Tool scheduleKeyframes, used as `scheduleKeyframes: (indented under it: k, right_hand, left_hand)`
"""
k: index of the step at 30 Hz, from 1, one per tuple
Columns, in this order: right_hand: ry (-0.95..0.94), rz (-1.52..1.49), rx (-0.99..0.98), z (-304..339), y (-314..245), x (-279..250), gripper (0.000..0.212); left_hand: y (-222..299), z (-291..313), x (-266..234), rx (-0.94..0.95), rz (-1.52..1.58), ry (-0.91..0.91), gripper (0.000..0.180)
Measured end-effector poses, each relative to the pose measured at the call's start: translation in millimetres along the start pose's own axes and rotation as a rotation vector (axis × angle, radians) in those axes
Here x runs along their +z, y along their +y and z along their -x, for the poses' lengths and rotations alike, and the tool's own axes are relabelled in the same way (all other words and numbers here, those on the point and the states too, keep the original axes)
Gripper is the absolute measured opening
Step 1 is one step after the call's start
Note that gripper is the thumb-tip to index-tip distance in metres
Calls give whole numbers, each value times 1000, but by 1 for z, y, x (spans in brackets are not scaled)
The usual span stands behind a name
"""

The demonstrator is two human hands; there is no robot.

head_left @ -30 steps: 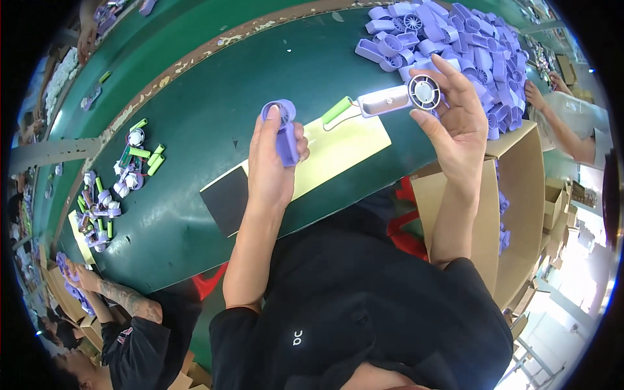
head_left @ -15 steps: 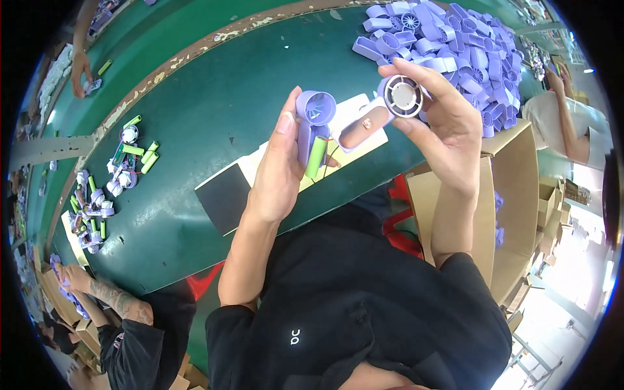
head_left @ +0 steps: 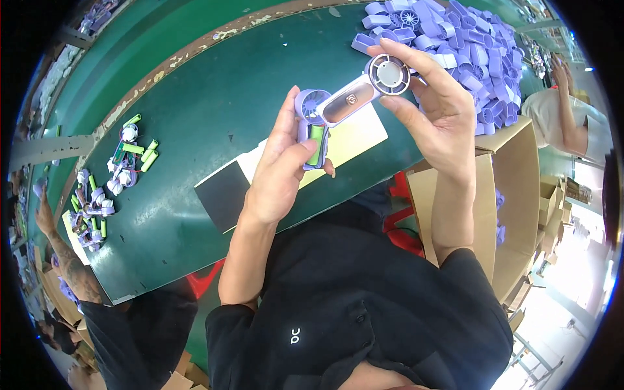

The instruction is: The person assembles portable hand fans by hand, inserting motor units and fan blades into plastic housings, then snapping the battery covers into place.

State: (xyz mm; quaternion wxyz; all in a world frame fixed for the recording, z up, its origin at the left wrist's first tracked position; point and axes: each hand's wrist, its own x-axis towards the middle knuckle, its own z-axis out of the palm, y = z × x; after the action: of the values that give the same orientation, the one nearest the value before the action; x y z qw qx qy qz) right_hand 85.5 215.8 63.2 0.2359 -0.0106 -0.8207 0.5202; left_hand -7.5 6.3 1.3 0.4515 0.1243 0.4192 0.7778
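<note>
My left hand (head_left: 270, 182) is closed round a purple fan housing (head_left: 311, 104), its ring with spokes facing up. A green battery cell (head_left: 316, 142) lies in the housing's handle, and my left thumb presses on it. Between thumb and fingers, my right hand (head_left: 448, 117) grips a fan half (head_left: 351, 100) by its round grille end. That half has a long window, and its far end overlaps the housing's ring. Any wire between the two parts is hidden. Below them lies a yellow-white sheet with a black end (head_left: 224, 198).
A big heap of purple housings (head_left: 465, 62) covers the table's far right. Several fan assemblies with green cells (head_left: 94, 208) lie at left. An open cardboard box (head_left: 513, 214) stands at right. A co-worker's tattooed arm (head_left: 78, 273) reaches along the left edge.
My right hand has brought the fan half leftward onto the housing's ring. The green cell now sits in the handle under my left thumb. The co-worker's arm at left has reached farther out.
</note>
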Motion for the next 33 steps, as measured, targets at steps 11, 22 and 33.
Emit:
scheduleKeyframes:
  k: [11, 22, 33]
  right_hand:
    - [25, 62, -21, 1, -1, 10, 54]
    - [26, 85, -24, 2, -6, 8, 54]
    - [19, 84, -23, 1, -2, 11, 54]
  left_hand:
    - [-14, 2, -2, 207, -176, -65, 64]
    - [-12, 3, -7, 269, -270, -90, 76]
    - [-14, 9, -1, 258, -400, -29, 71]
